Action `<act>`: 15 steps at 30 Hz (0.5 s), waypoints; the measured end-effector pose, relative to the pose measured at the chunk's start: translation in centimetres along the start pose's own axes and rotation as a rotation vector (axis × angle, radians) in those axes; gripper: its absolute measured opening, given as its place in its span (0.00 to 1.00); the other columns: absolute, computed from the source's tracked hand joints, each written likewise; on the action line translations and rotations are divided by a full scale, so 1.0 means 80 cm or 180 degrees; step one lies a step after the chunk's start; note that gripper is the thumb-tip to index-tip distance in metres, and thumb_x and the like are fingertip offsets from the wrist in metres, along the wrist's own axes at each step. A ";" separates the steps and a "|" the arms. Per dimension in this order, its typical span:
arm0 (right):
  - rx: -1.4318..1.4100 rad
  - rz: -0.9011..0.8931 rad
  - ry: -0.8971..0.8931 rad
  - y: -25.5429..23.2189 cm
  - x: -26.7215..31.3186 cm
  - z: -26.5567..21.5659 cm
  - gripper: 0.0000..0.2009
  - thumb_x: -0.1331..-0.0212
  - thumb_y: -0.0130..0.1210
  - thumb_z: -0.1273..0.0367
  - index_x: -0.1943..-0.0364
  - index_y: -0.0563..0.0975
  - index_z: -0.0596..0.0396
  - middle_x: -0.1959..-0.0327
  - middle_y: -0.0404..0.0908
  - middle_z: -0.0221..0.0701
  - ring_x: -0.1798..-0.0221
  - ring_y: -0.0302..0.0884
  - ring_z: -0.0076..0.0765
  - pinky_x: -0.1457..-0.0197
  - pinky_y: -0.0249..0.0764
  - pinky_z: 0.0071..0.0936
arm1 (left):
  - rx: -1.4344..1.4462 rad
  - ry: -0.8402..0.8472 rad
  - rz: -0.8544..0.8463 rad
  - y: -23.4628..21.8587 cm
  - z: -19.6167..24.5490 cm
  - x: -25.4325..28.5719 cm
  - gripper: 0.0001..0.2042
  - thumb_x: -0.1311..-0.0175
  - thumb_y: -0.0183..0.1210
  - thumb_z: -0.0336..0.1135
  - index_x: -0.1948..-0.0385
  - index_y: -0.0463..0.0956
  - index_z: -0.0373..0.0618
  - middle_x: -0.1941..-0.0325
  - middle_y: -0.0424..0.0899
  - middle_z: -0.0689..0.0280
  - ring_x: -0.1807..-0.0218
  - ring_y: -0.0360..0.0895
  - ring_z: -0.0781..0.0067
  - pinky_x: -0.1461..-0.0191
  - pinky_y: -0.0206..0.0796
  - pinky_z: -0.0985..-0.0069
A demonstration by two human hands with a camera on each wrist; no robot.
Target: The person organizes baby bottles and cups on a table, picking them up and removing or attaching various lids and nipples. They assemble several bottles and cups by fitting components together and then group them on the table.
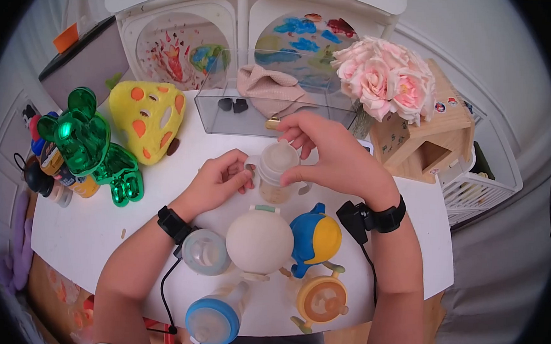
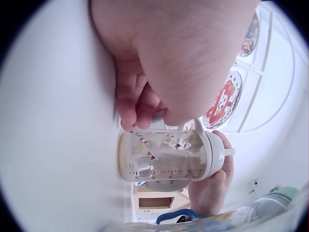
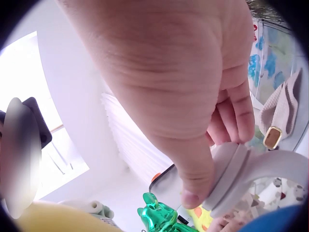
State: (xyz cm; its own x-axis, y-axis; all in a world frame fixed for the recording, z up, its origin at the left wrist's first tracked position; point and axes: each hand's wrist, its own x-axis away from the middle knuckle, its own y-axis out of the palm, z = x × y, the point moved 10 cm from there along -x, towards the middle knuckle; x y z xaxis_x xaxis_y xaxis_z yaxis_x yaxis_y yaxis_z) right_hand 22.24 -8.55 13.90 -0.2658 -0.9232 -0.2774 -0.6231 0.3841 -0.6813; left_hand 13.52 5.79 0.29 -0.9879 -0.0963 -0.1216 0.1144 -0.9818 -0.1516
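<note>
A clear baby bottle with two side handles and a pale lid stands upright on the white table. My left hand pinches its left handle with curled fingers; in the left wrist view the printed bottle body shows measuring marks. From the other side, my right hand grips the lid collar, thumb in front and fingers behind. The right wrist view shows the thumb pressed against the white collar. Nearest the bottle are a round cream-white container and a blue and yellow cup.
Closer to me stand a grey-lidded bottle, a blue-collared bottle and an orange handled cup. Behind is a clear box with a pink cloth. A green shiny bear and yellow plush sit left; pink flowers right.
</note>
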 end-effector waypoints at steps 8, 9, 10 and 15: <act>0.0955 0.0198 0.0541 -0.023 0.005 -0.018 0.35 0.46 0.77 0.62 0.35 0.74 0.54 0.56 0.83 0.35 0.58 0.82 0.40 0.53 0.79 0.34 | 0.0072 -0.0072 -0.0022 0.000 -0.005 0.004 0.05 0.20 0.59 0.28 0.51 0.75 0.39 0.60 0.88 0.67 0.58 0.84 0.82 0.51 0.77 0.79; 0.0886 0.0229 0.0956 -0.032 0.009 -0.004 0.34 0.45 0.76 0.67 0.33 0.74 0.52 0.60 0.82 0.31 0.62 0.79 0.35 0.54 0.79 0.32 | 0.0065 -0.0074 -0.0038 0.000 -0.006 0.004 0.05 0.20 0.59 0.28 0.51 0.75 0.39 0.60 0.88 0.67 0.57 0.85 0.82 0.51 0.77 0.79; 0.0895 0.0227 0.0955 -0.036 0.012 -0.001 0.34 0.45 0.76 0.67 0.33 0.74 0.52 0.60 0.82 0.31 0.62 0.79 0.35 0.54 0.79 0.32 | 0.0071 -0.0066 -0.0036 0.000 -0.006 0.005 0.05 0.20 0.59 0.28 0.51 0.75 0.39 0.60 0.88 0.67 0.57 0.85 0.82 0.51 0.77 0.79; 0.0121 0.0206 -0.0761 -0.021 0.017 -0.031 0.36 0.42 0.69 0.75 0.27 0.70 0.53 0.46 0.89 0.34 0.46 0.86 0.40 0.46 0.81 0.35 | 0.0132 -0.0120 -0.0053 0.002 -0.006 0.005 0.05 0.21 0.60 0.27 0.51 0.76 0.38 0.60 0.89 0.67 0.57 0.85 0.82 0.51 0.77 0.79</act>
State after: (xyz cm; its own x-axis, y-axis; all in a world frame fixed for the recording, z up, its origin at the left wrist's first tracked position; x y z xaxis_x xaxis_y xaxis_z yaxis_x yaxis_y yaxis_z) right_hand 21.11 -10.44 16.35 -0.1200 -0.8742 -0.4706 -0.5812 0.4461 -0.6806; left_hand 13.20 5.64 -0.27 -0.9930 -0.0853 -0.0821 0.0943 -0.9892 -0.1123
